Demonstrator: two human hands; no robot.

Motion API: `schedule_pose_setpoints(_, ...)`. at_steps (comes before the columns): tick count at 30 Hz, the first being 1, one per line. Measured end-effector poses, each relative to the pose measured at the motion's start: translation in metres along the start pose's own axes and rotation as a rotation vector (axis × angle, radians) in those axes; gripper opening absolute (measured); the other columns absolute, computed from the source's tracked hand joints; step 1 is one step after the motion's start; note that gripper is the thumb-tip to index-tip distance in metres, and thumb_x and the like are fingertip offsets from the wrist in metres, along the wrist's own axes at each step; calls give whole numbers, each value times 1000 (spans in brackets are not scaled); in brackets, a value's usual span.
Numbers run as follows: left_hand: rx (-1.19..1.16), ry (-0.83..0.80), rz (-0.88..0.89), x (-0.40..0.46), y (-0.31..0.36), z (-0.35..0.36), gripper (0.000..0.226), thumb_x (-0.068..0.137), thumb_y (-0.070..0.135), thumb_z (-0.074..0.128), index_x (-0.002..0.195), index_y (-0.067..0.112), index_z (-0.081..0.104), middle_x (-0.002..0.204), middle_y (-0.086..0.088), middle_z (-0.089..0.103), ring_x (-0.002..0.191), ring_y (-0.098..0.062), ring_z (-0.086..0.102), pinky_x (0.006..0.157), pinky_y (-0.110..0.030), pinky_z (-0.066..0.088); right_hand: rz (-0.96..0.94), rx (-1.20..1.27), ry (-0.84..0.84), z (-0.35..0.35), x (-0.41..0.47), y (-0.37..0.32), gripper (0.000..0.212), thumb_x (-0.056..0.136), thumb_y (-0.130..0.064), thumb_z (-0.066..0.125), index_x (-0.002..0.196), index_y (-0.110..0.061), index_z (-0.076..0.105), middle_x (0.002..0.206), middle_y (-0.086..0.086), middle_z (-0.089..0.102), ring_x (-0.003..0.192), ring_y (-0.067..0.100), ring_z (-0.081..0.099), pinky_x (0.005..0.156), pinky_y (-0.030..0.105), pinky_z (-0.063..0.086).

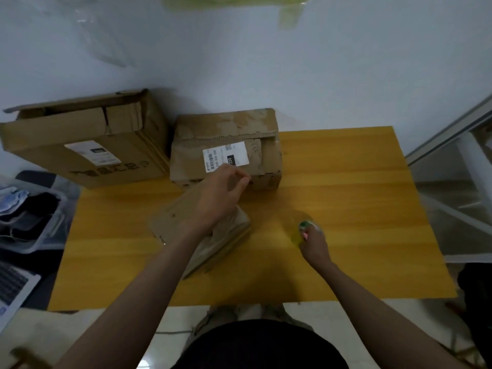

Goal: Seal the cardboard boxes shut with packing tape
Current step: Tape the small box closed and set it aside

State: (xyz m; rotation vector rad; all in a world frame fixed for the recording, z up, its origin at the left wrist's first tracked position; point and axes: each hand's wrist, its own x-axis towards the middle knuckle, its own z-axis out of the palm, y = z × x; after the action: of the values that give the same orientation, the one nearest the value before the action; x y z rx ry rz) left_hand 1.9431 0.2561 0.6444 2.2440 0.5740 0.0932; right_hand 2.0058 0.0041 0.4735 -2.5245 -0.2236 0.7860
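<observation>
Right hand (pixel 314 243) grips tape roll (pixel 299 230) on yellow table (pixel 372 209). Left hand (pixel 221 193), fingers loosely curled, empty, hovers over flat cardboard box (pixel 173 222), leftward of the tape; labelled box (pixel 226 150) behind.

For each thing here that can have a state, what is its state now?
Big box: top flaps partly open, not sealed.
Labelled box: flaps folded down; tape not visible.
Flat box: collapsed, lying on the table under the left forearm.
Tape roll: held by the right hand.
Left hand: fingers curled at the labelled box, thumb and finger nearly pinching.
</observation>
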Motion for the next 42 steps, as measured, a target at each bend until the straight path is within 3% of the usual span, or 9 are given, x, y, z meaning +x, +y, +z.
schedule_pose_setpoints(3,0,37,0,-6,-14,-12,15,98,31,62,111,24,67,132,9,50,133,-11,42,111,-40,44,81,-54,-60,12,-7,-6,13,101,2,45,112,-3,48,96,14,55,68,28,53,58,40,42)
schedule_pose_setpoints(5,10,23,-57,-11,-26,-18,28,95,37,66,120,25,63,141,7,42,143,-18,35,115,-44,42,51,-153,-13,19,-14,-10,25,105,-10,44,128,1,41,121,21,49,86,32,56,63,41,42)
schedule_pose_setpoints(11,423,-196,-178,-39,-47,-31,123,57,86,72,156,39,15,165,0,3,154,-33,6,121,-66,9,-54,-57,-215,40,-16,-30,20,99,-3,50,113,1,36,114,18,34,77,23,36,71,41,37)
schedule_pose_setpoints(15,655,-305,-109,-51,-55,-28,150,49,90,72,158,37,-17,166,-7,-20,154,-36,-15,120,-69,-1,10,118,-274,36,-1,-40,35,99,-4,52,131,3,38,134,21,36,112,37,47,81,36,39)
schedule_pose_setpoints(21,668,-403,162,-23,-58,-29,149,54,78,80,159,34,-16,167,-6,-16,154,-28,-20,122,-61,-8,-18,230,-81,14,5,-75,36,102,-17,53,135,-3,46,137,17,47,118,30,52,87,36,43)
schedule_pose_setpoints(26,434,-472,260,-6,-63,-32,135,62,87,62,160,32,-12,169,5,-15,153,-13,-22,123,-50,-18,-433,453,324,-13,-29,-168,39,104,-34,44,137,-13,41,134,4,45,120,18,47,99,38,46)
schedule_pose_setpoints(31,-88,-128,101,-19,-64,-17,62,106,48,15,163,21,15,169,7,16,153,2,8,128,-37,-1,-633,-205,368,5,-46,-215,67,104,-49,29,158,-12,13,166,11,11,154,27,9,124,46,13)
schedule_pose_setpoints(36,-80,-65,118,-16,-70,-7,61,106,44,15,162,19,19,167,8,22,151,6,12,127,-29,1,-621,-470,257,29,-41,-215,89,98,-54,38,158,-7,-9,166,15,-13,153,31,-14,124,52,1)
schedule_pose_setpoints(42,67,-5,197,-17,-75,0,64,104,48,14,159,17,28,163,0,34,153,-5,18,128,-35,3,-497,-360,266,-2,-22,-179,69,106,-53,18,160,-13,5,168,7,2,155,31,1,124,54,8)
